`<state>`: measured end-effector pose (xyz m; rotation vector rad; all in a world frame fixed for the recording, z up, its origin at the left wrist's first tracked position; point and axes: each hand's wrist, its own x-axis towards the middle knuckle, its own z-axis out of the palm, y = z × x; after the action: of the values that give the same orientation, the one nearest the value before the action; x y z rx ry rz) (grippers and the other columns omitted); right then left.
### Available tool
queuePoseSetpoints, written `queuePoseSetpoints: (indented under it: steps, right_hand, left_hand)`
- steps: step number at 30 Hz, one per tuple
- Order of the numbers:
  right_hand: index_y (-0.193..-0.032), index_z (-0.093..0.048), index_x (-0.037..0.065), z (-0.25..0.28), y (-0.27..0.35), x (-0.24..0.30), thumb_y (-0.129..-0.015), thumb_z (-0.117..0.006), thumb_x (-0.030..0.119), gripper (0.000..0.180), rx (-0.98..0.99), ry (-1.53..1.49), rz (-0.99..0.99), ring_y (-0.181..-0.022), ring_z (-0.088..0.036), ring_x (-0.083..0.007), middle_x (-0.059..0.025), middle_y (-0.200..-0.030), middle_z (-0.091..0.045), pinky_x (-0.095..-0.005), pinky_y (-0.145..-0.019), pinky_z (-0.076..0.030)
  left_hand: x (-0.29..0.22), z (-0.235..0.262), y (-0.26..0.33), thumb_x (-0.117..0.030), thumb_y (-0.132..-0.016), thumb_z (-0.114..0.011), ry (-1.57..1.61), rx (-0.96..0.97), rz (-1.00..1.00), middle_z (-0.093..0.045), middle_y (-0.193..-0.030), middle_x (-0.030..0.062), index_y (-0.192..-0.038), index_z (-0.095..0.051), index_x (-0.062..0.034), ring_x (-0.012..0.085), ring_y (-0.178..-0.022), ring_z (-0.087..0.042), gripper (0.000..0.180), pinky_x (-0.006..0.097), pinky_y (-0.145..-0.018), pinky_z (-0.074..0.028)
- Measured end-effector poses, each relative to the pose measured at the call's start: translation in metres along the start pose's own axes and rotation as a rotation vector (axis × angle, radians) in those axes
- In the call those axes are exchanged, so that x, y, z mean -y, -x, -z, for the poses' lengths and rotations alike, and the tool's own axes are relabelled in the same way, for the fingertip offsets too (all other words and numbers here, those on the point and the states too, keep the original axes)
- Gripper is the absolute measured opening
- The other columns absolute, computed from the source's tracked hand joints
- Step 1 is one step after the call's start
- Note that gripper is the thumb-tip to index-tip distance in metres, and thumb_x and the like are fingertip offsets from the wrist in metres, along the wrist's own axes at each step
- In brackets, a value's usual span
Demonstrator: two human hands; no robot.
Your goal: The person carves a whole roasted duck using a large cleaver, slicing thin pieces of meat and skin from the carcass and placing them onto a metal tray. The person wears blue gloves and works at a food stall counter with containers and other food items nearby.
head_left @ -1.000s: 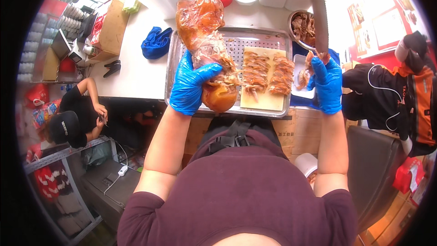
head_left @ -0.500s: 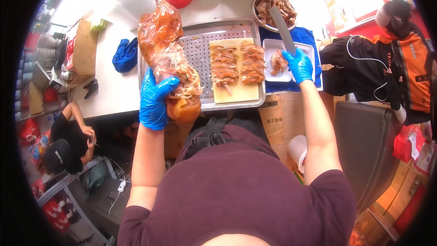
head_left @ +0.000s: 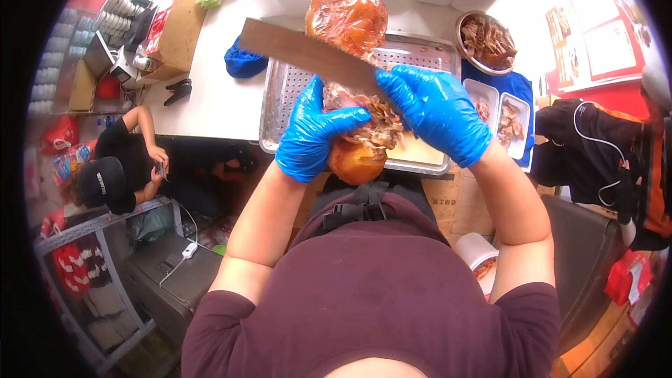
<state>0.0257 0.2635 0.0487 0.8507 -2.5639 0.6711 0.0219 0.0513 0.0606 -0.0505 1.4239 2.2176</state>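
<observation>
Now, the left hand (head_left: 308, 129) is gripping the roast meat (head_left: 348, 15); the right hand (head_left: 439, 113) is holding the knife (head_left: 304, 50) toward ten o'clock; safe cutting is calling for clear fingers.

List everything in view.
roast: 1, brown, over tray
knife: 1, grey, over roast
tray: 1, silver, on white table
board: 1, yellow, in tray
bowl: 1, silver, upper right
boxes: 2, white, right of tray
meat pieces: uncountable, brown, in bowl and boxes
cloths: 2, blue, either side of tray
carton: 1, brown, left on table
bucket: 1, white, lower right
chair: 1, dark, right
garments: count unclear, black and orange, right
co-worker: 1, black clothes, left
left hand: 1, blue-gloved, holding roast
right hand: 1, blue-gloved, holding knife
</observation>
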Motion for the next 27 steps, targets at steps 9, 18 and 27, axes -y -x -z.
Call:
queuePoseSetpoints:
  steps: [9, 18, 27]
  right_hand:
    - [-0.094, -0.068, 0.001, 0.024, -0.023, 0.032, -0.078, -0.063, 0.070, 0.072, 0.408, -0.279, -0.482, -0.074, -0.068, -0.0322, -0.0189, -0.078, -0.067, -0.0411, -0.069, -0.052]
    - [-0.089, -0.069, 0.002, -0.005, -0.006, 0.029, -0.084, -0.072, 0.046, 0.044, 0.123, -0.676, -0.682, -0.062, -0.062, -0.0216, -0.0127, -0.069, -0.065, -0.0357, -0.063, -0.050]
    - [-0.090, -0.055, 0.008, -0.009, 0.025, 0.031, -0.095, -0.065, 0.032, 0.026, -0.500, -1.306, -0.715, -0.047, -0.052, -0.0087, -0.0002, -0.064, -0.053, -0.0222, -0.042, -0.044]
  left_hand:
    - [-0.003, 0.019, 0.003, -0.001, -0.081, -0.074, -0.110, 0.041, 0.030, -0.065, -0.110, 0.0102, -0.123, -0.055, -0.0002, 0.0194, -0.099, -0.066, 0.046, 0.033, -0.087, -0.057]
    - [0.004, 0.006, 0.001, -0.005, -0.082, -0.074, 0.123, 0.112, 0.056, -0.063, -0.118, 0.0114, -0.130, -0.049, -0.0010, 0.0206, -0.105, -0.064, 0.055, 0.034, -0.092, -0.053]
    - [0.023, 0.005, -0.019, -0.007, -0.082, -0.069, 0.342, 0.109, 0.009, -0.060, -0.124, 0.0121, -0.137, -0.043, 0.0002, 0.0236, -0.112, -0.061, 0.061, 0.037, -0.099, -0.049]
